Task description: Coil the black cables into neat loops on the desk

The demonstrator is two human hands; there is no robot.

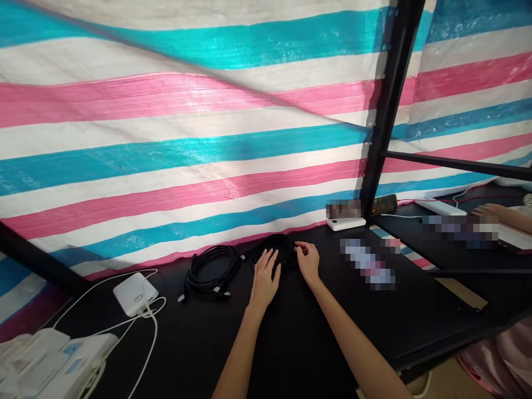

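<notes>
A coil of black cable [277,239] lies on the black tabletop near the striped sheet. My left hand [265,279] rests at the coil's left side with its fingers stretched out, partly covering it. At the right side of the same coil, my right hand [308,264] has its thumb and fingers closed in a pinch around a light-tipped cable end. To the left sits a second coil of black cable [213,270], its pale connectors spread along the lower edge. Part of the first coil is hidden behind my hands.
A white power bank [135,293] with white cables stands left, near white boxes [54,360]. Another white device [346,223] is beside the black post [380,122]. A blurred flat item [368,263] lies right. A co-worker's hand [492,212] shows at the neighbouring table.
</notes>
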